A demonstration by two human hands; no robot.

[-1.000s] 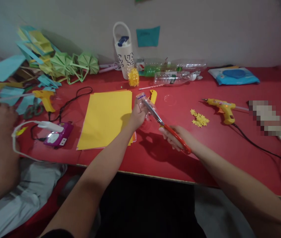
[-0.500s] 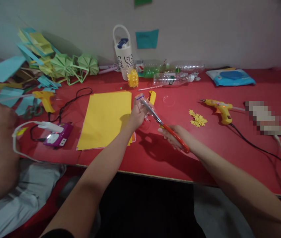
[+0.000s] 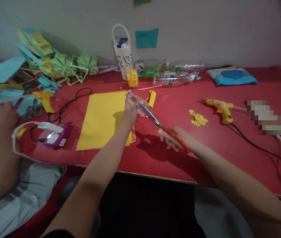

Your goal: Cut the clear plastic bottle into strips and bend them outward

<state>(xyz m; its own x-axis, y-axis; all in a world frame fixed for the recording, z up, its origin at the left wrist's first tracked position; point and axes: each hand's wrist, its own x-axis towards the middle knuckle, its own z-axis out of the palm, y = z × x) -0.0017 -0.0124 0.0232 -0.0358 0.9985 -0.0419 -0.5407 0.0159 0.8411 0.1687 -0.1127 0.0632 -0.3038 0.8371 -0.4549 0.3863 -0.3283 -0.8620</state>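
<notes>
My left hand (image 3: 130, 110) is closed on a clear plastic bottle piece (image 3: 144, 110) with a purple ring at its neck, over the right edge of the yellow paper stack (image 3: 103, 122). My right hand (image 3: 175, 138) grips scissors (image 3: 171, 135) with red handles. The long blades point up and left and reach the clear plastic; whether they are fully closed is hard to tell. A yellow cutter (image 3: 152, 98) lies just behind the plastic piece. To the right is a pile of small yellow stars (image 3: 198, 119).
Glue guns lie at right (image 3: 220, 109) and left (image 3: 45, 100), with cords. A purple power strip (image 3: 58, 135), white tumbler (image 3: 124, 59), plastic bottles (image 3: 170, 78), wipes pack (image 3: 232, 76) and folded paper shapes (image 3: 63, 66) surround the work area. Another person's hand (image 3: 0, 115) is at far left.
My left hand has moved left with the plastic piece, turning it so more of its side shows along the blades. My right hand and the scissors have barely shifted.
</notes>
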